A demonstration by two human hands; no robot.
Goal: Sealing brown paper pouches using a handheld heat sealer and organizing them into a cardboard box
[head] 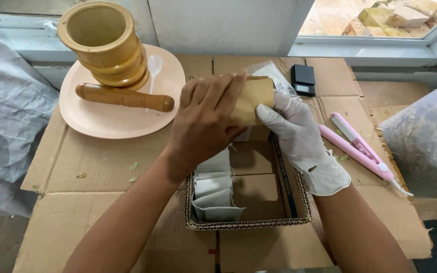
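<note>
Here, in the head view, both your hands meet over the cardboard box (299, 215), which serves as the landmark for everything else. Your bare left hand (206, 119) lies closed over the top and near face of a brown paper pouch (256, 98), fingers spread flat along it, while your gloved right hand (297, 134) pinches the pouch's right edge from below with thumb and fingers wrapped around it. The pouch hangs in the air just above the far end of the box, touching nothing but your hands. Inside the box, along its left wall, a row of small white sachets (213, 189) stands packed upright; the rest of the box floor is bare cardboard, so by the look of it the filling is only partly done and most of the space is left. Whether the pouch is sealed you cannot tell from here. Right of the box lies a pink heat sealer (360, 149); beyond the box, toward the window, sits a small black scale (303, 80). Left of the box and farther back, a peach plate (102, 124) carries a wooden mortar (104, 43), its pestle (125, 97) and a white plastic spoon (154, 65). At the far right bulges a clear bag of dried leaves (426, 136).
</note>
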